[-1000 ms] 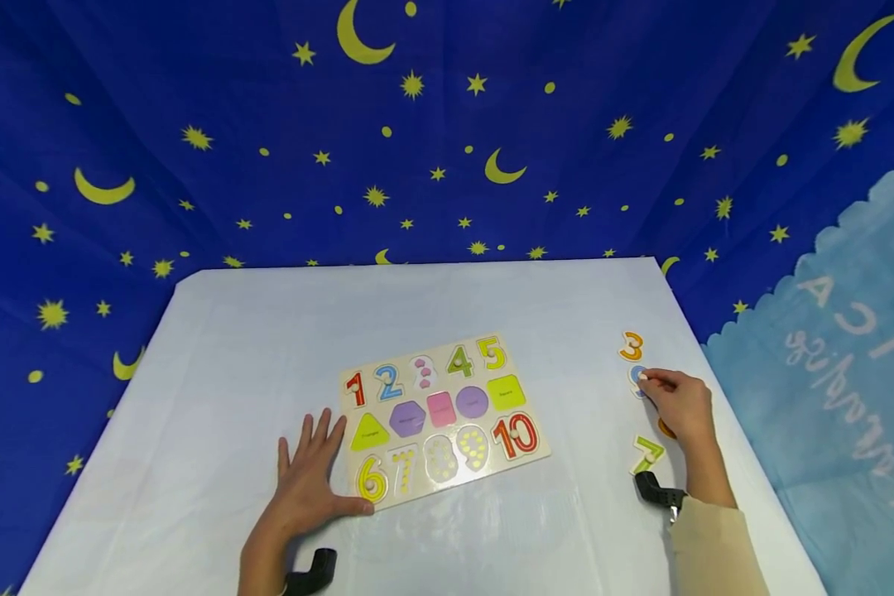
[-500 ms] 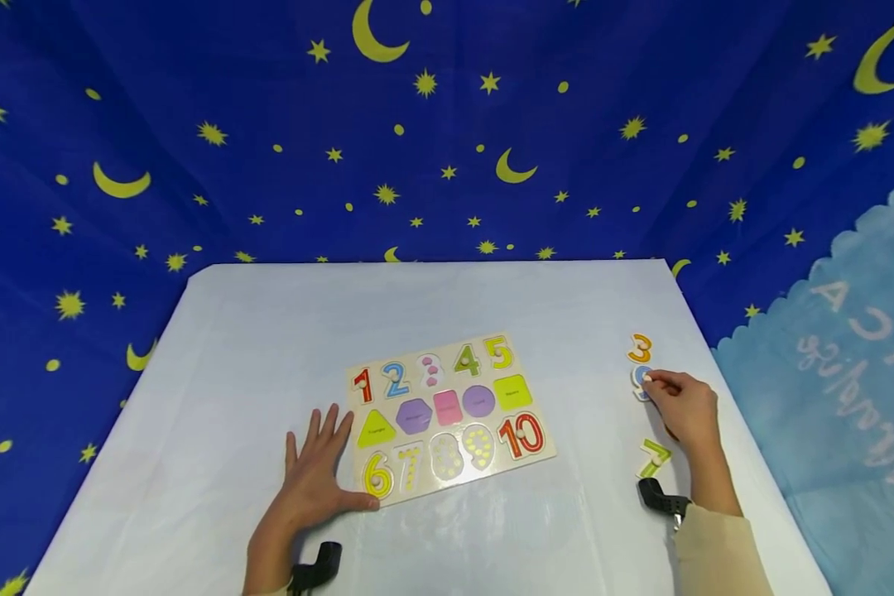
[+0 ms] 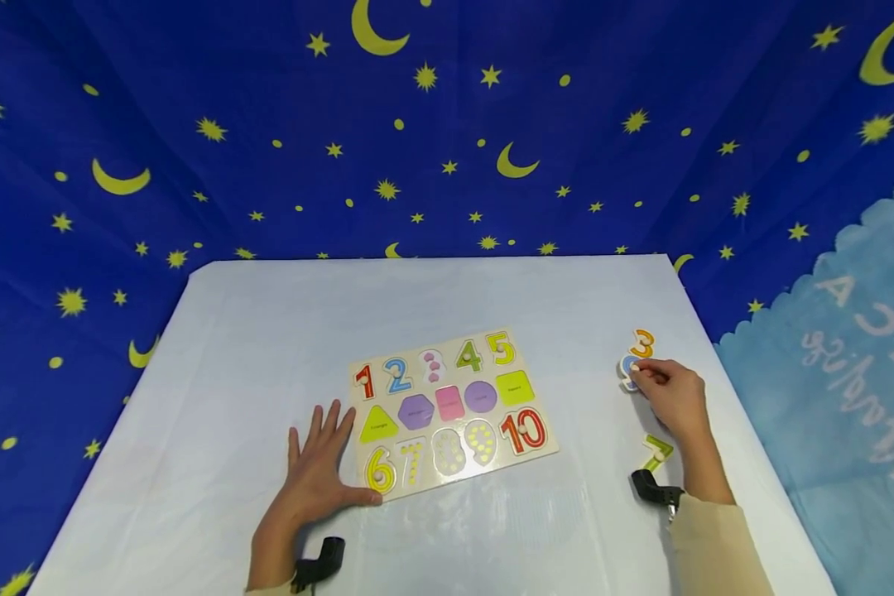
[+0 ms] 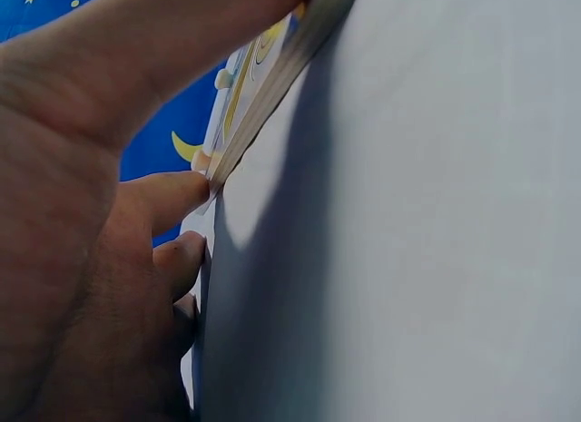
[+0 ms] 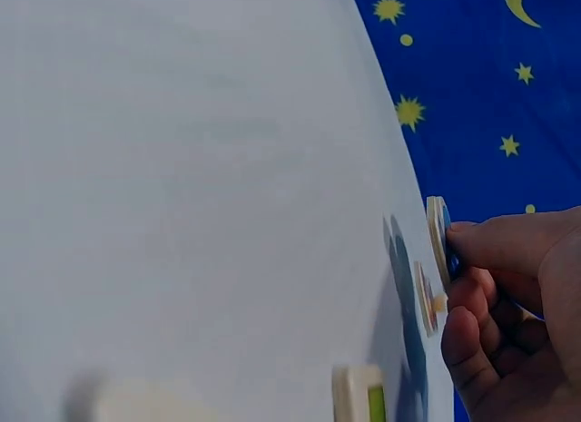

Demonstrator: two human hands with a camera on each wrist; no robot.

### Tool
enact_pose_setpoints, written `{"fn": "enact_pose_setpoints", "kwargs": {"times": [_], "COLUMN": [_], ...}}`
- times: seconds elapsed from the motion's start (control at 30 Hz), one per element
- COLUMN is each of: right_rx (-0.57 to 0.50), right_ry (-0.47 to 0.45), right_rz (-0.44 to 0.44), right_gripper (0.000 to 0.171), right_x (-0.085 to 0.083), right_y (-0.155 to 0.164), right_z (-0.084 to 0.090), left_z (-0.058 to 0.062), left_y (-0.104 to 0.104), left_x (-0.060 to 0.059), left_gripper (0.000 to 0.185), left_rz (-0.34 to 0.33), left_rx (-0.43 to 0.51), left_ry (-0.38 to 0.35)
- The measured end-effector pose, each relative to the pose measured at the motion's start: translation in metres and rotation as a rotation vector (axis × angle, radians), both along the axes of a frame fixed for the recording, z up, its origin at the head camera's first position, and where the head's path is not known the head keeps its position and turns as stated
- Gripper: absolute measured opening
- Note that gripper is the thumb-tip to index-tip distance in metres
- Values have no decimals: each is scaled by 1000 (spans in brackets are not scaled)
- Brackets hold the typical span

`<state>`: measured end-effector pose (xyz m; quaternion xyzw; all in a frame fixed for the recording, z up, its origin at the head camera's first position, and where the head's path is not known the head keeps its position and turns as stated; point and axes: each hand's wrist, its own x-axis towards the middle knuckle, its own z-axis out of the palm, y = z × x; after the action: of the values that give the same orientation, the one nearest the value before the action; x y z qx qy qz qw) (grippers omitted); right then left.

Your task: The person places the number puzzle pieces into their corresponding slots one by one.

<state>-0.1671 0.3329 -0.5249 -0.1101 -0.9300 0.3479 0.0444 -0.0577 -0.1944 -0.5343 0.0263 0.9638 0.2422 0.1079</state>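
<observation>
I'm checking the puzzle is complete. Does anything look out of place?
Yes: the board has bare slots at 3, 7, 8 and 9. An orange 3 and a green 7 lie loose on the table's right side, and the right hand pinches a blue piece.

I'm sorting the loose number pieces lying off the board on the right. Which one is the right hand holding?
The blue number piece, pinched by the right hand and lifted off the table. The orange 3 just beyond it and the green 7 nearer the wrist lie untouched.

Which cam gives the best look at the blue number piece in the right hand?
Right wrist: the blue number piece is close up, edge-on, pinched by the right hand and lifted off the table. Head view shows it small and half hidden. Left wrist view misses it.
</observation>
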Motion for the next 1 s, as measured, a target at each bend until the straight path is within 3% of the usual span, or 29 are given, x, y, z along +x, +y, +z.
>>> {"fn": "enact_pose_setpoints", "kwargs": {"times": [0.5,0.77,1.0], "right_rx": [-8,-15,-49], "right_ry": [81,178,173], "right_rz": [121,202,244], "right_gripper": [27,21,19], "right_x": [-7,-18,-26], "right_y": [-26,-46,-63], "right_z": [-2,-1,-1], "left_z": [-3,-2,-3], "left_y": [1,-1,0], "left_x": [1,1,0], "left_gripper": [137,137,138], "left_rz": [5,7,6], "left_rx": [13,11,4], "left_ry": [22,23,17]}}
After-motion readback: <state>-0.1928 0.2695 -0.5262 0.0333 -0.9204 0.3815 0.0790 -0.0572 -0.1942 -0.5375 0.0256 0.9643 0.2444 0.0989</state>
